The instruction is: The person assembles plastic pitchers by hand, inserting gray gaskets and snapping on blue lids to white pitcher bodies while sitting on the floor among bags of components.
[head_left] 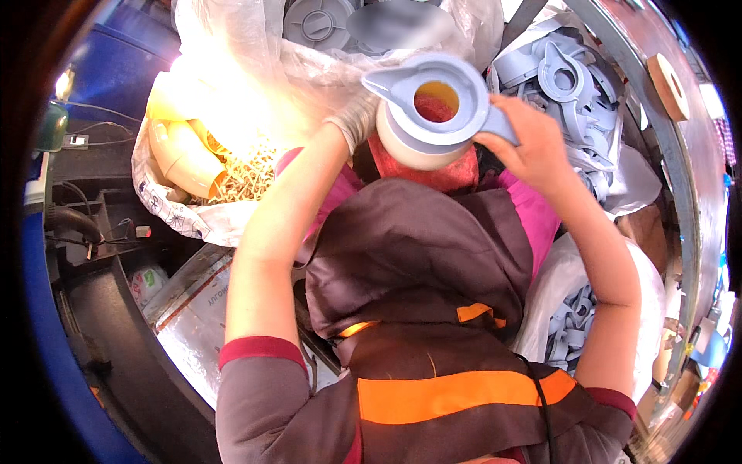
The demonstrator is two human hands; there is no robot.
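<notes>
Over my lap I hold a jug (420, 147) with a cream body. A grey-blue spouted collar (473, 76) sits on its top, the spout toward the left. Yellow and red show through the collar's round opening. My right hand (528, 143) is closed on the grey-blue handle at the right. At the left side, my gloved left hand (357, 122) is pressed to the jug below the spout; its fingertips are hidden behind it. Right beneath the jug is a red surface (456, 175), partly covered by it.
To the left a white bag (174, 205) holds yellow rounded parts (185, 158) and many small pale strips, washed out by bright light. Grey round lids (317, 25) lie in plastic at the back. Spouted grey-blue parts (568, 73) fill a bag at right. Small parts (572, 321) lie nearer.
</notes>
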